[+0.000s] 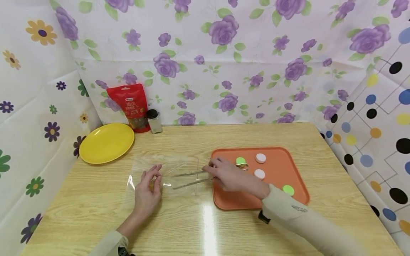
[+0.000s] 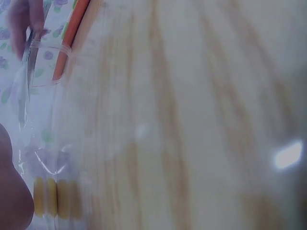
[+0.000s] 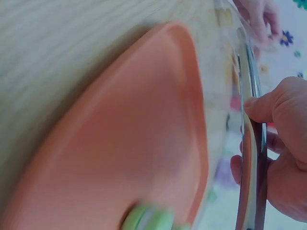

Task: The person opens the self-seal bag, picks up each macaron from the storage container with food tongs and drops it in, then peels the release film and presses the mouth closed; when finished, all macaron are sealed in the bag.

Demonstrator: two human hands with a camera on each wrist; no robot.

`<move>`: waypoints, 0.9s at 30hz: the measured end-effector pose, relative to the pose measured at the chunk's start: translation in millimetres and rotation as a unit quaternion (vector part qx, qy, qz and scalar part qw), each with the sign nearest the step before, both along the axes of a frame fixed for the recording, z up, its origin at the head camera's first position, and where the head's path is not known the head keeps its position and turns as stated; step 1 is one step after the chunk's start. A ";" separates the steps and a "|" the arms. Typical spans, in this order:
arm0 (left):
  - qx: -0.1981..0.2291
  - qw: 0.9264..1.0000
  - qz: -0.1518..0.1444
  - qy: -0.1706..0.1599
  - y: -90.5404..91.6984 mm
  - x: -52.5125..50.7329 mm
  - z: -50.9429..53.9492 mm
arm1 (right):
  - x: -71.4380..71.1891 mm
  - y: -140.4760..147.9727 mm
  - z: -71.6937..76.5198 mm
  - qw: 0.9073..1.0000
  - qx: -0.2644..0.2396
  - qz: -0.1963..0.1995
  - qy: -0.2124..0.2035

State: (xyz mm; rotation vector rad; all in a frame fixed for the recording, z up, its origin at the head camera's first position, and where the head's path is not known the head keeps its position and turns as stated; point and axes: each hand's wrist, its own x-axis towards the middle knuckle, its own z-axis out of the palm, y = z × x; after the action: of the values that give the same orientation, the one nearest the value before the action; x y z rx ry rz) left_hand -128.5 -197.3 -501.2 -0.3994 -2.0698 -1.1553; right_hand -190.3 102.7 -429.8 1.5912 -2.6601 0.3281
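A clear bag (image 1: pixel 182 164) lies flat on the table, and my left hand (image 1: pixel 148 188) pinches its left part between thumb and fingers. Yellow round pieces (image 2: pixel 45 197) show inside the bag in the left wrist view, close to that hand. My right hand (image 1: pixel 229 176) grips metal tongs (image 3: pixel 253 139) around their arms, over the left edge of the orange tray (image 1: pixel 221 204). The tongs' two tips point left, apart, with nothing between them, and reach into the bag. Green pieces (image 1: pixel 288 190) and pale pink pieces (image 1: pixel 261 158) lie on the tray.
A yellow plate (image 1: pixel 107 143) stands at the back left. Beside it are a red pouch (image 1: pixel 131 106) and a small jar with a black lid (image 1: pixel 155 122), both near the floral backdrop (image 1: pixel 198 85). The wooden table (image 1: pixel 179 231) extends in front of the bag.
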 end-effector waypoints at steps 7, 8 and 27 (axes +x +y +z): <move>-0.004 1.000 0.002 0.000 1.4 0.5 2.2 | 19.6 82.6 -0.9 0.997 -0.050 -0.056 -0.019; -0.003 1.000 0.001 -0.001 1.4 0.7 2.5 | 23.4 94.3 -0.9 0.996 -0.054 -0.067 -0.020; -0.003 1.000 -0.015 -0.001 1.4 1.3 0.2 | 95.3 261.9 -14.8 0.973 -0.082 -0.200 0.077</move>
State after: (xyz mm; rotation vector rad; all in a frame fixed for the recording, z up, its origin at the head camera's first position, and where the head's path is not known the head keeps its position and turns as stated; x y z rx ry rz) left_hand -127.2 -195.8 -500.9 -0.4337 -2.0770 -1.1679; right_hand -95.1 364.6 -444.7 0.9626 -2.6656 0.3770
